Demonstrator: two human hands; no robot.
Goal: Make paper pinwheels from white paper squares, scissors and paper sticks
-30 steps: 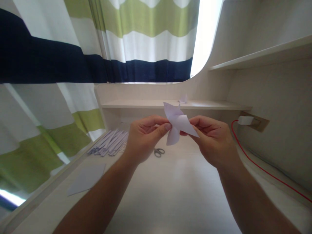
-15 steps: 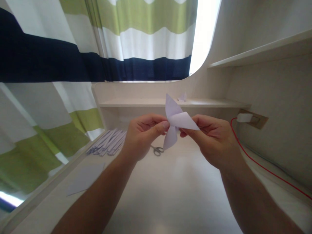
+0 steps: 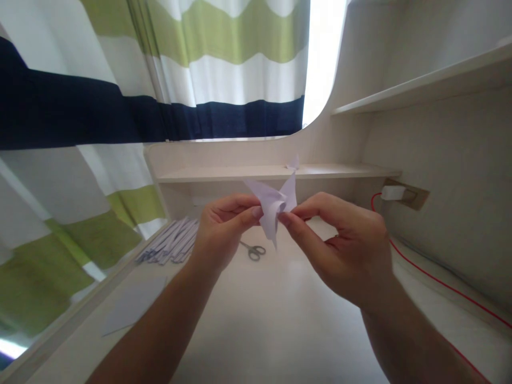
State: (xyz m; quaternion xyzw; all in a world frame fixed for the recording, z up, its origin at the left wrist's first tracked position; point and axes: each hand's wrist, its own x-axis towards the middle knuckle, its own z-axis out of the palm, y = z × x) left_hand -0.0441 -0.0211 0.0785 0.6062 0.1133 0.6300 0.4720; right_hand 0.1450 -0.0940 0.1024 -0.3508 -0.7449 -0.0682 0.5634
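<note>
Between my two hands, above the desk, is a white folded paper piece (image 3: 270, 205) with several pointed flaps, like a pinwheel. My left hand (image 3: 226, 229) pinches its left side between thumb and index finger. From the right, my right hand (image 3: 340, 240) is closed on it with thumb and index finger near the middle, beside a curled flap. One flap points up left, one up, and one down. Grey-handled scissors (image 3: 255, 252) lie on the desk beyond my left hand, their blades partly hidden by it.
White paper strips (image 3: 170, 242) lie in a pile at the back left, with flat paper sheets (image 3: 134, 306) nearer. A small folded paper (image 3: 293, 162) sits on the back shelf (image 3: 224, 173). At right, a red cable (image 3: 432, 277) runs from a white plug (image 3: 392, 192). Striped curtains (image 3: 240, 80) hang behind.
The paper piece has turned, so its flaps point other ways and a curled flap shows at its middle. My right thumb and index finger have shifted to its centre. The view has tilted slightly.
</note>
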